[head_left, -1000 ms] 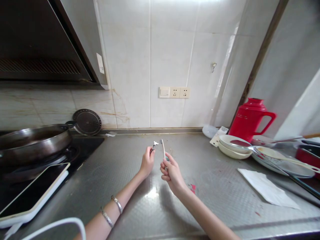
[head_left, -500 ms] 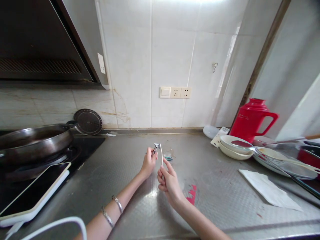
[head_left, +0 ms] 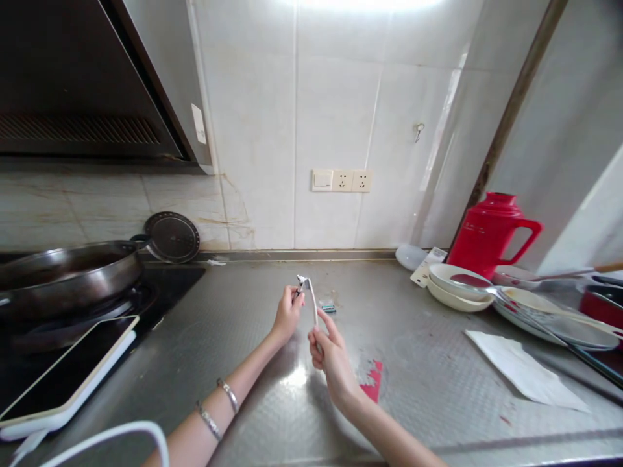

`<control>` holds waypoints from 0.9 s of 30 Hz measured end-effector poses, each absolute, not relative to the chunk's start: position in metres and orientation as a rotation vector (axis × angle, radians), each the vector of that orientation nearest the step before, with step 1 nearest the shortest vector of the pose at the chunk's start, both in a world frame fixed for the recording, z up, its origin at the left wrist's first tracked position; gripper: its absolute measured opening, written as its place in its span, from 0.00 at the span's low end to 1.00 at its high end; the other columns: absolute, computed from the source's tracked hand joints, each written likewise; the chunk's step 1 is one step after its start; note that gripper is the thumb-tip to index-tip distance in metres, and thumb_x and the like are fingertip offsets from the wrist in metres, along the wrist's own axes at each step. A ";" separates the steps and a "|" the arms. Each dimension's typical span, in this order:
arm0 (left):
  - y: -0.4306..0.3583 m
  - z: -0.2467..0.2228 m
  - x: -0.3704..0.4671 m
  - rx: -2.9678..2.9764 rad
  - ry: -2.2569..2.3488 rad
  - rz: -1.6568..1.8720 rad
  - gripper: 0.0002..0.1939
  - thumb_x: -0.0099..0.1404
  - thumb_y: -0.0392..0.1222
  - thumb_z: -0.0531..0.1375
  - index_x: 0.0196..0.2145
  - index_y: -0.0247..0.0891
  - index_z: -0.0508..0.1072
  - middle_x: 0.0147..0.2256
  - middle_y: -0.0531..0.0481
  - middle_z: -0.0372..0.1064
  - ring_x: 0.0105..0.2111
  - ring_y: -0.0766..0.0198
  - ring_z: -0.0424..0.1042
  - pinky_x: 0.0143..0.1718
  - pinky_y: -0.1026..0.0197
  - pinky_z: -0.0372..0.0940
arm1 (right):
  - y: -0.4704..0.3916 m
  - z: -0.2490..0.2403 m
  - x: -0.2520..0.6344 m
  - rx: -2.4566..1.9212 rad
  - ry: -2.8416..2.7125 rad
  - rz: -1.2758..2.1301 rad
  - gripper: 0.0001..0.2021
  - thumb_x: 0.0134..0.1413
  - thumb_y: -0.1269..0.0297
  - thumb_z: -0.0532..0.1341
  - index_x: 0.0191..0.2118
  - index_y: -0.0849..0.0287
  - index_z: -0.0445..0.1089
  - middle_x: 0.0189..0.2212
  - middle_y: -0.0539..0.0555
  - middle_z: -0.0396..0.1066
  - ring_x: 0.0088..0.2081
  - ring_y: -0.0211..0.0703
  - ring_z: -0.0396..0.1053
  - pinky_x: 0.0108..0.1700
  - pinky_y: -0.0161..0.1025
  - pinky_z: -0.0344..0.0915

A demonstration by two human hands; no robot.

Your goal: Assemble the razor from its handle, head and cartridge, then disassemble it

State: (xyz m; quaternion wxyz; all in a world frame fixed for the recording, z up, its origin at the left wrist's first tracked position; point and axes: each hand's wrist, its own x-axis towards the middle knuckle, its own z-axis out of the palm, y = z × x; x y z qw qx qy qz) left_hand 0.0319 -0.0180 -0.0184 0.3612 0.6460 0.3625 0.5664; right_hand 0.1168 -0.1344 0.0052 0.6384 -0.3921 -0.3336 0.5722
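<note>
My left hand (head_left: 287, 314) is closed around the handle of a small razor (head_left: 300, 281), its metal head pointing up. In my right hand (head_left: 331, 363) is a slim white toothbrush (head_left: 313, 301), gripped low on its handle. The brush's head meets the razor's head, and its bristles are too small to make out clearly. Just behind my right hand, a small teal-and-clear item (head_left: 328, 308) lies on the metal counter (head_left: 233, 318); I cannot make out its kind.
A steel pan (head_left: 68, 279) sits on the black stove at left, near a phone (head_left: 68, 376) with a white cable (head_left: 111, 431). To the right are stacked bowls (head_left: 457, 295), a red thermos (head_left: 487, 233) and a white napkin (head_left: 525, 370). A red patch (head_left: 374, 383) marks the counter.
The razor and the brush head have shifted slightly left, and the razor's head has tilted. The brush leans more to the left against it. Both hands keep their grip.
</note>
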 end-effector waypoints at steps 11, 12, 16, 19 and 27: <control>-0.019 -0.009 0.031 1.262 0.783 1.355 0.14 0.58 0.50 0.54 0.34 0.35 0.67 0.20 0.58 0.52 0.16 0.74 0.50 0.15 0.70 0.46 | -0.027 0.017 0.200 -1.403 -1.215 0.473 0.26 0.52 0.43 0.44 0.13 0.57 0.50 0.11 0.47 0.48 0.17 0.34 0.47 0.22 0.34 0.43; -0.019 -0.009 0.031 1.208 0.752 1.321 0.14 0.57 0.49 0.54 0.34 0.35 0.67 0.20 0.59 0.50 0.15 0.75 0.48 0.14 0.70 0.44 | -0.025 0.013 0.202 -1.469 -1.245 0.422 0.26 0.52 0.43 0.44 0.13 0.57 0.49 0.11 0.48 0.49 0.17 0.35 0.48 0.22 0.34 0.43; -0.026 -0.003 0.033 1.072 0.621 1.213 0.13 0.55 0.48 0.56 0.33 0.34 0.66 0.19 0.60 0.47 0.14 0.77 0.43 0.12 0.72 0.40 | -0.021 0.001 0.203 -1.629 -1.338 0.259 0.27 0.54 0.45 0.42 0.13 0.57 0.50 0.12 0.50 0.53 0.17 0.36 0.50 0.22 0.35 0.43; -0.033 0.003 0.036 1.024 0.536 1.153 0.12 0.55 0.46 0.57 0.31 0.33 0.66 0.18 0.61 0.46 0.13 0.77 0.42 0.11 0.73 0.39 | -0.020 -0.003 0.209 -1.659 -1.386 0.185 0.27 0.55 0.46 0.41 0.12 0.57 0.51 0.12 0.51 0.54 0.18 0.37 0.52 0.22 0.35 0.43; -0.043 0.005 0.041 0.976 0.493 1.061 0.11 0.58 0.46 0.55 0.29 0.34 0.65 0.15 0.61 0.45 0.12 0.77 0.40 0.10 0.74 0.38 | -0.023 0.005 0.205 -1.527 -1.341 0.200 0.26 0.54 0.46 0.42 0.12 0.57 0.50 0.11 0.49 0.51 0.16 0.35 0.50 0.21 0.34 0.43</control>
